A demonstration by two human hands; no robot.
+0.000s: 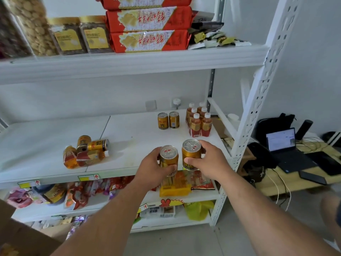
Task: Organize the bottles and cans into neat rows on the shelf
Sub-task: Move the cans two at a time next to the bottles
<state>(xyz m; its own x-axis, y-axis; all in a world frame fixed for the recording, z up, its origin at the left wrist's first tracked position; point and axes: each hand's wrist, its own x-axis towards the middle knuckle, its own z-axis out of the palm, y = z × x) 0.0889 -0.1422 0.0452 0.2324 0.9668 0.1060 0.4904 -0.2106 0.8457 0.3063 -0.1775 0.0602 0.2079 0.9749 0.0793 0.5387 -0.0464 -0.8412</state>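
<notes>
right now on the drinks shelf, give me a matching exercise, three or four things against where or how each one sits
Things:
1. gold can in the left hand
2. two gold cans
3. tea bottles with white caps
4. pile of cans and bottles

States:
A. lying tipped over, left part of the shelf
B. upright in two rows, far right
C. gripped, held upright
D. standing side by side, just left of the bottles

Pairs: 1-C, 2-D, 3-B, 4-A

L hand [151,164] & R hand [209,160] both extended fwd, fingers curled gripping.

3 red biscuit packs [147,26] sitting stacked on top shelf; open laptop [282,143] glowing on wooden surface [295,182] at right.
</notes>
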